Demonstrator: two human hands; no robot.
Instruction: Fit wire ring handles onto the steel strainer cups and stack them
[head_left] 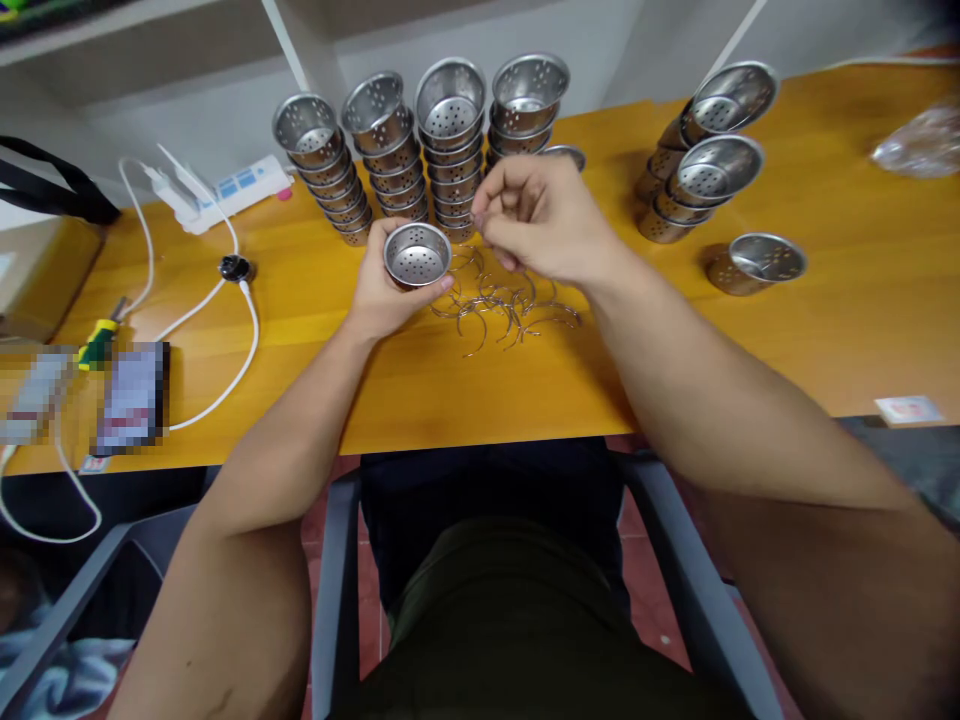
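Note:
My left hand (377, 292) is closed around a small perforated metal cup (418, 262), its open mouth tipped up toward me. To the right of that cup, my right hand (546, 215) is raised with thumb and forefinger pinched together; whatever they may hold is too small or hidden to make out. Below it, a loose pile of thin curved wires (514, 312) lies on the table. Behind my hands stand several tall stacks of matching perforated cups (452, 105), and my right hand hides part of the rightmost of these.
On the right are two leaning cup stacks (712, 170) and a single cup (757, 265). At left lie a white power strip (244, 195), white cables, a yellow-green screwdriver (97, 343) and a phone (131, 398). A clear plastic bag (922, 142) sits at the far right.

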